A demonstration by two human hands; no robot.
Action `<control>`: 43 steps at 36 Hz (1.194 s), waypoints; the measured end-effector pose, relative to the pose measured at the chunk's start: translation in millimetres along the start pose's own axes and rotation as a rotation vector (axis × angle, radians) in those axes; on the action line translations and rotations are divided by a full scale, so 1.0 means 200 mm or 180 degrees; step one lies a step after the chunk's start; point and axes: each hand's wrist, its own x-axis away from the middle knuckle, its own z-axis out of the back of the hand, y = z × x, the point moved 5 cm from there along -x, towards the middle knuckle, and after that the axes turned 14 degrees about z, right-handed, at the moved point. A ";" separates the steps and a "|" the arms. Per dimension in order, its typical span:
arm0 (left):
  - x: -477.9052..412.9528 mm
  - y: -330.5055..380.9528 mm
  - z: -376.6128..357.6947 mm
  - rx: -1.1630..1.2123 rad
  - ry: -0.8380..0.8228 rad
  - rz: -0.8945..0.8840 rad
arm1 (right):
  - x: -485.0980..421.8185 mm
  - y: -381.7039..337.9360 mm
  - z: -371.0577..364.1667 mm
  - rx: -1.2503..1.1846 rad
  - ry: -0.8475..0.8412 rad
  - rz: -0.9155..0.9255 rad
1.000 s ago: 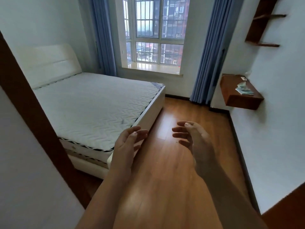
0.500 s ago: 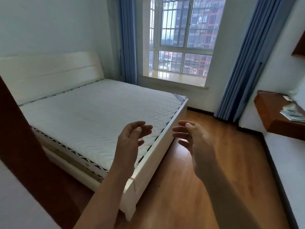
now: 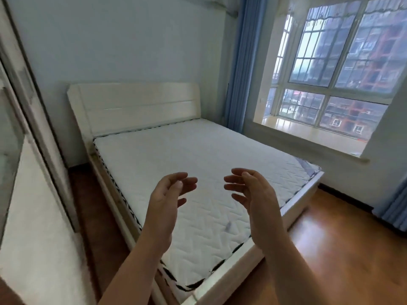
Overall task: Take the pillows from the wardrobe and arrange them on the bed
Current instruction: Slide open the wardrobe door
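Observation:
The bed (image 3: pixel 198 155) fills the middle of the view, a bare white quilted mattress in a white frame with a cream headboard (image 3: pixel 136 106) against the far wall. No pillow is in sight. My left hand (image 3: pixel 167 199) and my right hand (image 3: pixel 253 194) are raised side by side above the foot of the mattress, palms facing each other, fingers loosely spread and holding nothing. A white panelled wardrobe front (image 3: pixel 26 194) runs down the left edge; its inside is hidden.
A narrow strip of dark wooden floor (image 3: pixel 97 216) lies between the wardrobe and the bed. Lighter wooden floor (image 3: pixel 343 260) opens to the right of the bed. A large barred window (image 3: pixel 334 84) with blue curtains (image 3: pixel 237 62) stands behind the bed's right side.
The view has swung left: the bed now lies straight ahead, the wardrobe front has come in at the left, and the wall desk has left the view. Both hands stay raised and empty.

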 end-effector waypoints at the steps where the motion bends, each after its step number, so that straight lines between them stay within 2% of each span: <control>1: -0.07 0.01 0.00 0.0028 0.0130 -0.0024 | -0.09 0.04 -0.03 -0.0045 -0.0151 -0.0018; 8: -0.33 0.11 0.07 -0.0030 0.0741 -0.0200 | -0.46 0.20 -0.22 -0.0316 -0.0654 -0.0046; 18: -0.65 0.22 0.34 -0.0048 0.1380 -0.0311 | -0.75 0.44 -0.64 -0.0597 -0.1200 -0.0226; 30: -0.97 0.32 0.70 -0.0012 0.1698 -0.0433 | -0.96 0.61 -1.11 -0.0760 -0.1397 -0.0181; 43: -1.12 0.33 0.92 -0.0039 0.1979 -0.0461 | -1.05 0.78 -1.37 -0.0790 -0.1575 -0.0288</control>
